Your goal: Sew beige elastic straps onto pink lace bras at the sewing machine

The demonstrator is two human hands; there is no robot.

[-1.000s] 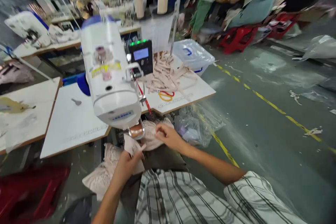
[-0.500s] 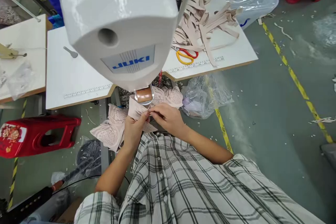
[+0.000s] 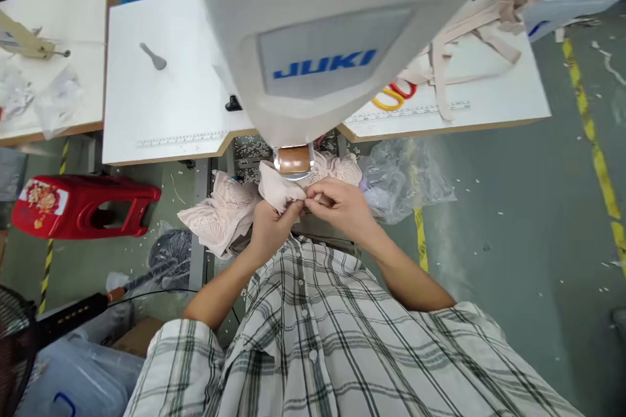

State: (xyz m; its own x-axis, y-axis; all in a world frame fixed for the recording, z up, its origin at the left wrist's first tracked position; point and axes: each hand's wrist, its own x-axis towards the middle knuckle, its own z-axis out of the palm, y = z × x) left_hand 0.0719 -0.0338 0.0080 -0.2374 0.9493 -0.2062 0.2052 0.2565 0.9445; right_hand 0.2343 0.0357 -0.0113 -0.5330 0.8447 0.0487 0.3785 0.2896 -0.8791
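Pale pink lace bras point(image 3: 221, 212) lie bunched below the head of a white JUKI sewing machine point(image 3: 317, 65). My left hand point(image 3: 274, 225) is closed on the edge of a bra's smooth pink fabric point(image 3: 278, 186), just in front of the machine's copper-coloured front part point(image 3: 294, 160). Close beside it, my right hand point(image 3: 342, 207) pinches the same fabric between thumb and fingers. The fingertips of both hands nearly meet. More pink lace point(image 3: 340, 169) shows behind my right hand. The machine head hides whatever lies behind it.
Scissors with yellow and red handles point(image 3: 391, 99) and beige fabric strips point(image 3: 443, 71) lie on the white table point(image 3: 166, 98). A clear plastic bag point(image 3: 405, 176) hangs to the right. At the left are a red stool point(image 3: 88, 207) and a fan point(image 3: 17, 345).
My view has shifted closer to the machine and leftward. The pink fabric between my hands has folded over and bunched up, and both hands still grip it.
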